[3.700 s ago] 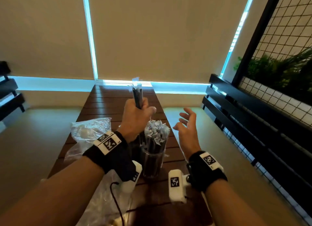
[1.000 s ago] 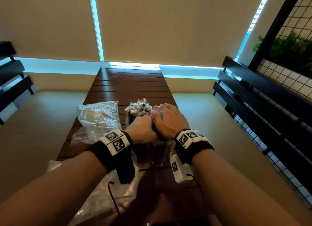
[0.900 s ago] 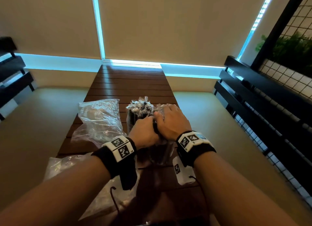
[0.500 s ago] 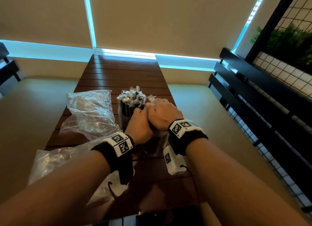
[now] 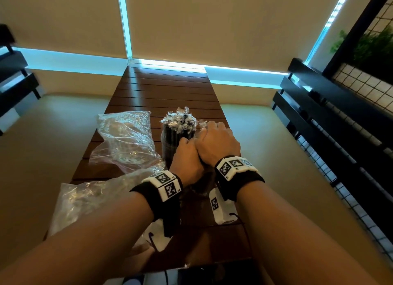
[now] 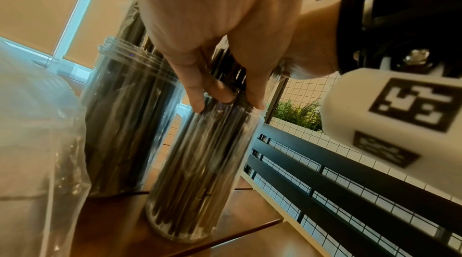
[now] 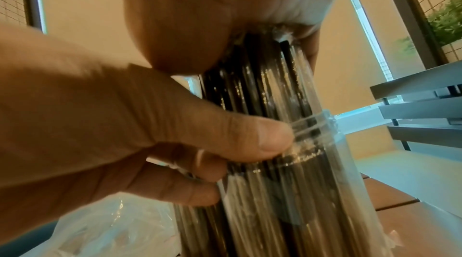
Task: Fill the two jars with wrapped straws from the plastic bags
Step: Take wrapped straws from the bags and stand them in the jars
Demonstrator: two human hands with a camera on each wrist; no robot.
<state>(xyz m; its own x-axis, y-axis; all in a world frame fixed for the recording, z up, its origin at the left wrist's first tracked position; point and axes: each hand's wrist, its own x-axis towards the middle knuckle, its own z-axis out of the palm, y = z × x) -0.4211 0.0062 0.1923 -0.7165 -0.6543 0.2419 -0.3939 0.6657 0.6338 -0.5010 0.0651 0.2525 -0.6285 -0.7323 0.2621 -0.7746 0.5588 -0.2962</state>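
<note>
Left hand point(image 5: 187, 159): curls round straws point(image 6: 220, 75) at the near jar's point(image 6: 200, 172) mouth.
Right hand point(image 5: 217, 144): flat on straw tops, straight above.
Straws: upright, in jar on surface point(image 5: 161, 93).

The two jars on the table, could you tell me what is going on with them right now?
A person is packing wrapped straws into the near jar. The left hand grips the bundle at the rim while the right hand presses on its top. The far jar stands full beside it, with plastic bags lying to the left.
</note>
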